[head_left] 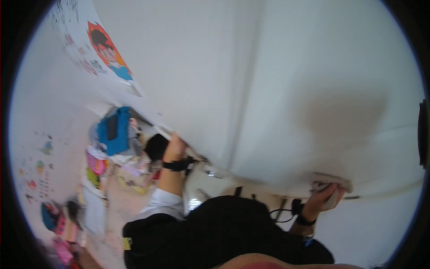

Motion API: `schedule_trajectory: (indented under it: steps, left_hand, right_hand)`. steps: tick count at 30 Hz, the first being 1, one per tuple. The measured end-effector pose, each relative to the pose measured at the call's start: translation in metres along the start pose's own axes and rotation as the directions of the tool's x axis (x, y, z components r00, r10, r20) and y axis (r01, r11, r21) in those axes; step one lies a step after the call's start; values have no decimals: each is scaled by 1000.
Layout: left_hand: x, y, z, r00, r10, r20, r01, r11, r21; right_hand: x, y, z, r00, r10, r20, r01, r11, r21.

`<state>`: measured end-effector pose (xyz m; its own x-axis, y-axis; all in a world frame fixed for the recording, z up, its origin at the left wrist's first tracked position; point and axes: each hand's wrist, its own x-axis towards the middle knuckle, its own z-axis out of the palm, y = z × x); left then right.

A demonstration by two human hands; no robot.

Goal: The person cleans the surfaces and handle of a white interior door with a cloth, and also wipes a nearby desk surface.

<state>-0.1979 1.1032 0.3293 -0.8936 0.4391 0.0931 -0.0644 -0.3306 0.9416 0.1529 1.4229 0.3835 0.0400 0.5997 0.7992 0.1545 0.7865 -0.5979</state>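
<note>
A broad white panel [201,67] fills the upper and right part of the view. My right hand [329,197] is closed on a folded light cloth [331,179], close to the lower edge of the white surface. The picture is slightly blurred there, so the cloth's exact folds cannot be made out. At the panel's left lower edge is my left hand [177,146], touching or very near that edge. Its fingers are hidden or too blurred to read. Black bands circle both wrists.
Left of my left arm lies a heap of clothes with a blue garment [114,134] and a dark flat object [112,127] on top. More coloured items [62,224] lie at the lower left. A cartoon sticker [107,51] and drawings mark the white surfaces on the left.
</note>
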Motion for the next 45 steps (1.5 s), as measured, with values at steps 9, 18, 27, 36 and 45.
schedule_trajectory:
  steps: [9,18,27,36,45]
  left_hand:
    - [21,-10,-33,903,-217,370,179,975,135]
    - [23,-1,-29,739,-318,594,269,948,173]
    - [29,13,-27,641,-378,668,328,922,206]
    - [37,-28,-33,761,-288,582,299,951,80]
    - [20,-35,-17,960,-201,195,208,978,-15]
  right_hand:
    - [-56,-158,95,905,-360,226,362,932,36]
    - [-116,-232,160,861,-474,186,476,879,35]
    - [-121,-229,171,878,-454,153,460,888,-7]
    - [-103,-217,168,791,-572,217,581,814,28]
    - [-80,-179,157,580,-774,256,684,633,363]
